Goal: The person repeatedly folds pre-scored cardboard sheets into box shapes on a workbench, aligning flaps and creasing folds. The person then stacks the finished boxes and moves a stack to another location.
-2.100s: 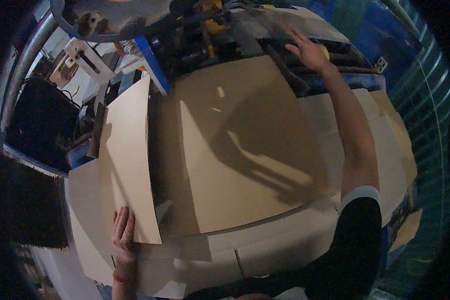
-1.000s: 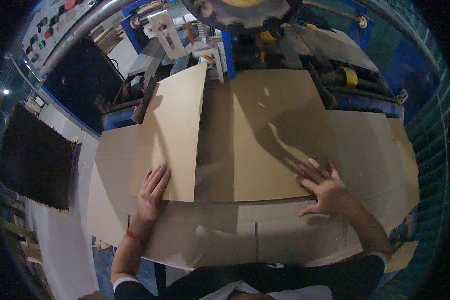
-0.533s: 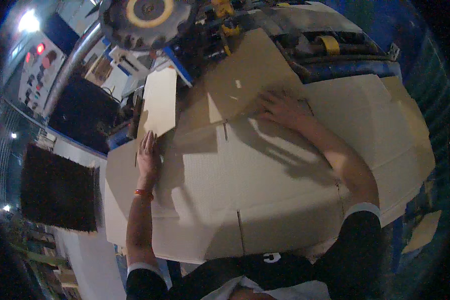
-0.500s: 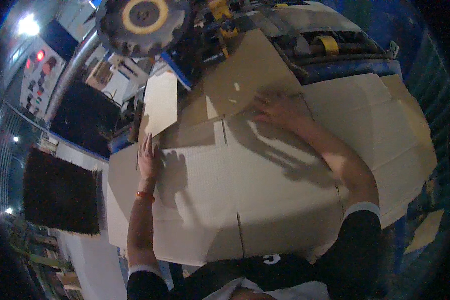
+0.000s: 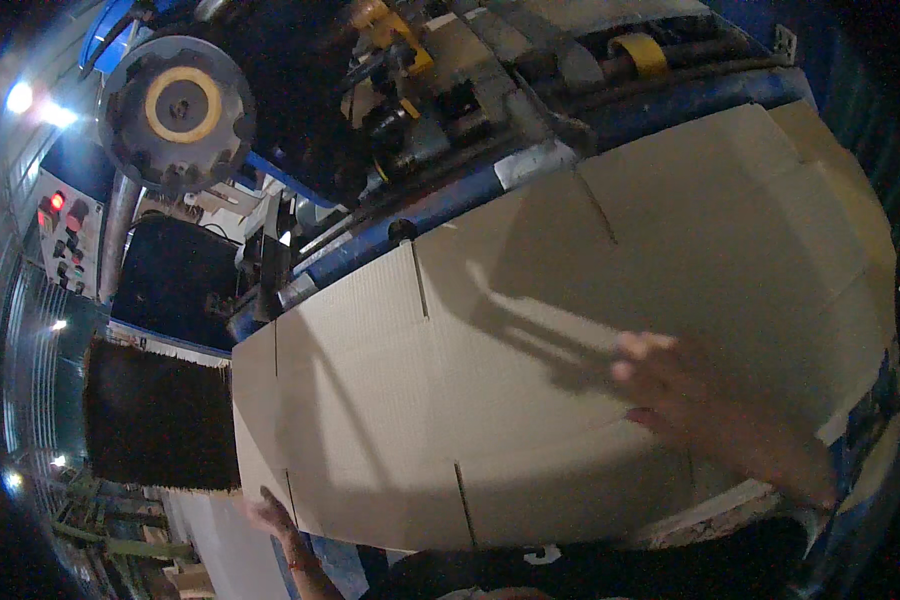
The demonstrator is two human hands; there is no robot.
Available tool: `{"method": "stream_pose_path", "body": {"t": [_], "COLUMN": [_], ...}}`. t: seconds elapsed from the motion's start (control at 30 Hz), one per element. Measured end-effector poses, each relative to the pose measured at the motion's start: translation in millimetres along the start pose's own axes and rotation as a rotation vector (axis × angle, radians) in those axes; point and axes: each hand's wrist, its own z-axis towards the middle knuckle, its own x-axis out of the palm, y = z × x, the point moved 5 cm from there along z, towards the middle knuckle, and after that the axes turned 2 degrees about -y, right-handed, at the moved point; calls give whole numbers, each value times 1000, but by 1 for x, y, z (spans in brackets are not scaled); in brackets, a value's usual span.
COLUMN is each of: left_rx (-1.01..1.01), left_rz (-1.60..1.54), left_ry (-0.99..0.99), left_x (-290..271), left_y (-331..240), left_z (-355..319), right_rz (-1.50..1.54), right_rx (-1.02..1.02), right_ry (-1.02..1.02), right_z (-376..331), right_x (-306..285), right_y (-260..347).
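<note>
Nearest, the left hand (image 5: 268, 512) grips the near-left edge of the flat slotted cardboard sheet (image 5: 530, 380), fingers curled over its rim — thumb side hidden beneath. The right hand (image 5: 715, 410), blurred, lies open and spread on top of the sheet toward its right end. The sheet itself spans the middle, lying flat on more cardboard of the same kind. Beyond its far edge stands the blue machine frame (image 5: 470, 200), and past that, at the sheet's far left, a toothed wheel (image 5: 178, 110).
</note>
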Motion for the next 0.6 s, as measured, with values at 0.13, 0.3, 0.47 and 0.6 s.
{"method": "stream_pose_path", "body": {"t": [0.13, 0.3, 0.47, 0.6], "left_rx": [-248, -416, -476, -502], "left_rz": [-951, -1227, -1085, -1475], "left_ry": [325, 393, 366, 414], "left_x": [57, 92, 57, 4], "left_y": [90, 100, 64, 42], "left_z": [2, 0, -2, 8], "right_rz": [-290, -385, -427, -697], "right_rx": [429, 977, 1304, 1254], "right_ry": [13, -590, -621, -599], "right_z": [-74, -174, -236, -228], "right_x": [-31, -25, 22, 25], "right_y": [3, 4, -14, -25]}}
